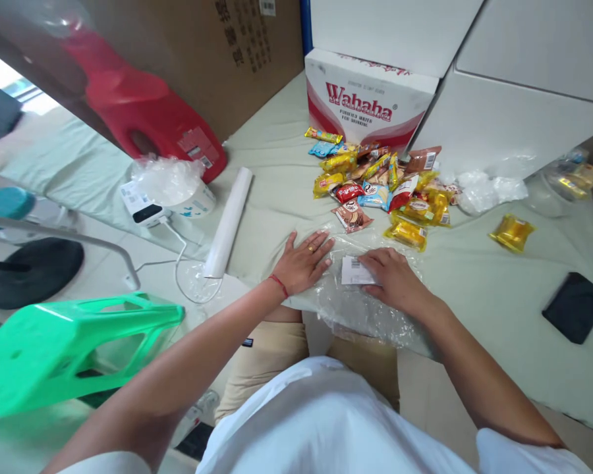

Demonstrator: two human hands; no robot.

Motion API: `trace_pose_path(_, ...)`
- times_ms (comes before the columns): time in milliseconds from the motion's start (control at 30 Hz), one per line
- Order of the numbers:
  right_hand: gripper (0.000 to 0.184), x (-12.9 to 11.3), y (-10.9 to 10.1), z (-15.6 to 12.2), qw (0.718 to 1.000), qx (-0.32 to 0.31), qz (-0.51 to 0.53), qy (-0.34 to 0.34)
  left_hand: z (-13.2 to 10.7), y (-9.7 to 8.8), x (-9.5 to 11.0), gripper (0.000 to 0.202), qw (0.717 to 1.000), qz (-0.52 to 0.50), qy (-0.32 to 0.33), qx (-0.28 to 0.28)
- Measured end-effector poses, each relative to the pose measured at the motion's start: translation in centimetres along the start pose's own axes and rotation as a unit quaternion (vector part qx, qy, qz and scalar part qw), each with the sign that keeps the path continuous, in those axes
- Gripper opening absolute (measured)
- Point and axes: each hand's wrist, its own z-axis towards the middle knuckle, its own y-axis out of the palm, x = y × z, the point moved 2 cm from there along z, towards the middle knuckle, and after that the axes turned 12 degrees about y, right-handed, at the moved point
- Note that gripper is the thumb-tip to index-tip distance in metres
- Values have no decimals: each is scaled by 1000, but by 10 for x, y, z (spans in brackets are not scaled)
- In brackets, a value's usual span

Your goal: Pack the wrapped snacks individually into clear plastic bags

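Note:
My left hand (304, 262) lies flat with its fingers spread, on the cloth-covered table at the left edge of a clear plastic bag (363, 313). On top of that bag is a small white barcode label (356, 270). My right hand (393, 278) grips the label's right side, fingers curled over it and thumb below; whether the label is stuck to the bag I cannot tell. Just beyond both hands lies a pile of wrapped snacks (375, 196) in yellow, red, blue and brown packets.
A Wahaha carton (370, 99) stands behind the snacks. To the left are a white roll (228, 224), a red jug (143, 105), a white device (143, 205) with a cable and a green stool (44, 342). A black pouch (574, 307) and plastic tub (558, 194) are right.

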Motion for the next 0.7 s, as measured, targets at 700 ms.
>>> trace_pose_path(700,21,38,16,-136,977,87,189,44,-58,4,43,32,973,-153,166,55)
